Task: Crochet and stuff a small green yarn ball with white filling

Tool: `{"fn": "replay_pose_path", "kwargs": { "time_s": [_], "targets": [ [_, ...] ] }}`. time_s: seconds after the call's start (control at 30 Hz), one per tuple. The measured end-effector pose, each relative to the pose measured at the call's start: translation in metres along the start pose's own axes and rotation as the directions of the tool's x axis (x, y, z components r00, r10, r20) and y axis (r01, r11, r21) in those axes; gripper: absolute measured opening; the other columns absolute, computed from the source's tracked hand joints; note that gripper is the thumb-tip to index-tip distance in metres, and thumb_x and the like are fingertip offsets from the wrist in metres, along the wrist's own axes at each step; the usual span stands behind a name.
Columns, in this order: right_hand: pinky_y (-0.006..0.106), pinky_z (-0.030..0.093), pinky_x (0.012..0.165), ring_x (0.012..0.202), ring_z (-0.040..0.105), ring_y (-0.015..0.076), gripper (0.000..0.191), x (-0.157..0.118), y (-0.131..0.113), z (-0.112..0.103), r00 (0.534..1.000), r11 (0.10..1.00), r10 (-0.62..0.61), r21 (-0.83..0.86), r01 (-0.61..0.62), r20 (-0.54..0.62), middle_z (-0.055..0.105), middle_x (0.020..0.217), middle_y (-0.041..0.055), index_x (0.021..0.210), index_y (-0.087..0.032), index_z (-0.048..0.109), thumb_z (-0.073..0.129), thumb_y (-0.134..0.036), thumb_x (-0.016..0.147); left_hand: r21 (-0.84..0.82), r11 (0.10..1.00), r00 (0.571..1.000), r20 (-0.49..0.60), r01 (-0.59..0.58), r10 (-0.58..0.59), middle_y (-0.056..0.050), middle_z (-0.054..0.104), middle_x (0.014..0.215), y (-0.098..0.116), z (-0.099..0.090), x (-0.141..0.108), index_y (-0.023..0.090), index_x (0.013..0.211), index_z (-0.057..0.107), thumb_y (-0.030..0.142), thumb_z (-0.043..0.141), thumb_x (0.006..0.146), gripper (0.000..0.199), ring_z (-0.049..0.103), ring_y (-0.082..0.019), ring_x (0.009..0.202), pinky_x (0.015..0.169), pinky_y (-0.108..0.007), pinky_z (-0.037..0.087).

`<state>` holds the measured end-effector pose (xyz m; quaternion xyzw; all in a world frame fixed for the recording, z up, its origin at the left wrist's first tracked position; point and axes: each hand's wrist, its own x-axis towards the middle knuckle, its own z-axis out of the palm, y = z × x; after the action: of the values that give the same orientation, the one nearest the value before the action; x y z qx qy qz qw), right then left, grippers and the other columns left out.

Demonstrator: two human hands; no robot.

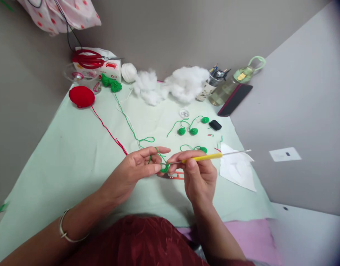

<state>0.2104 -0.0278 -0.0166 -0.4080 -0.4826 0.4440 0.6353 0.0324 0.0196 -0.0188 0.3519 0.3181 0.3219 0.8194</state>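
Observation:
My right hand (199, 177) grips a crochet hook (206, 157) by its yellow handle, its thin metal end pointing left into a small green crochet piece (165, 168). Pinched between thumb and fingers, that piece is held by my left hand (138, 162), whose index finger is stretched out with green yarn (158, 150) over it. The strand runs back to a green yarn bundle (111, 83) at the far left. Below the hands lies an orange flat object (176, 175), partly hidden by my right hand.
Small green crocheted balls (193, 131) with yarn tails lie beyond my hands. Farther back are a red yarn ball (81, 96), white stuffing (185, 84), a white yarn ball (129, 72), red-handled scissors (88, 59), a pen cup (206, 88), a bottle (224, 87) and a phone (235, 99). White paper (236, 168) lies right.

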Motion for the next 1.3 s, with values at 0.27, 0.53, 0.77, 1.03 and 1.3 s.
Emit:
{"fn": "replay_pose_path", "kwargs": {
  "time_s": [0.27, 0.53, 0.77, 1.03, 1.3],
  "targets": [
    [0.039, 0.067, 0.079, 0.096, 0.077, 0.0247, 0.038, -0.009, 0.009, -0.009, 0.926, 0.717, -0.248, -0.588, 0.373, 0.285, 0.08, 0.108, 0.0038, 0.122, -0.039, 0.075, 0.07, -0.015, 0.093, -0.124, 0.992, 0.997, -0.074, 0.026, -0.035, 0.002, 0.067, 0.081, 0.0, 0.006, -0.001, 0.026, 0.125, 0.075, 0.024, 0.081, 0.084, 0.042, 0.063, -0.013, 0.076, 0.078, -0.025, 0.05],
    [0.031, 0.06, 0.06, 0.068, 0.07, 0.0156, 0.026, -0.002, 0.002, -0.002, 0.988, 0.95, -0.155, -0.278, 0.144, -0.019, 0.075, 0.093, 0.0032, 0.112, -0.031, 0.077, 0.055, -0.019, 0.104, -0.2, 0.978, 0.994, -0.084, 0.058, -0.076, 0.001, 0.067, 0.085, 0.001, 0.005, 0.001, 0.02, 0.118, 0.078, 0.022, 0.083, 0.082, 0.037, 0.062, -0.012, 0.076, 0.08, -0.026, 0.054],
    [0.036, 0.064, 0.073, 0.096, 0.074, 0.0231, 0.035, -0.009, 0.017, 0.0, 0.916, 0.646, -0.353, -0.659, 0.385, 0.189, 0.078, 0.112, 0.0051, 0.12, -0.04, 0.078, 0.069, -0.016, 0.095, -0.159, 0.987, 0.991, -0.132, -0.006, -0.015, 0.002, 0.068, 0.083, -0.004, 0.013, 0.0, 0.024, 0.131, 0.073, 0.024, 0.084, 0.082, 0.05, 0.066, -0.013, 0.082, 0.086, -0.026, 0.052],
    [0.03, 0.058, 0.056, 0.063, 0.067, 0.0152, 0.016, 0.006, 0.003, -0.005, 0.988, 0.979, -0.109, -0.181, 0.089, -0.106, 0.075, 0.084, 0.0035, 0.097, -0.026, 0.08, 0.065, -0.025, 0.099, -0.272, 0.955, 0.992, 0.001, 0.118, -0.123, -0.002, 0.068, 0.089, 0.004, 0.003, 0.003, 0.017, 0.104, 0.084, 0.019, 0.079, 0.08, 0.025, 0.064, -0.011, 0.078, 0.077, -0.023, 0.056],
    [0.03, 0.061, 0.064, 0.077, 0.072, 0.017, 0.013, 0.002, 0.007, 0.002, 0.999, 0.998, 0.032, -0.058, -0.032, -0.012, 0.078, 0.094, 0.0047, 0.098, -0.027, 0.082, 0.069, -0.03, 0.098, -0.136, 0.99, 0.999, -0.006, 0.036, -0.037, 0.0, 0.074, 0.091, -0.003, 0.007, 0.001, 0.027, 0.112, 0.082, 0.021, 0.079, 0.084, 0.029, 0.068, -0.014, 0.086, 0.087, -0.028, 0.054]
  ]
}}
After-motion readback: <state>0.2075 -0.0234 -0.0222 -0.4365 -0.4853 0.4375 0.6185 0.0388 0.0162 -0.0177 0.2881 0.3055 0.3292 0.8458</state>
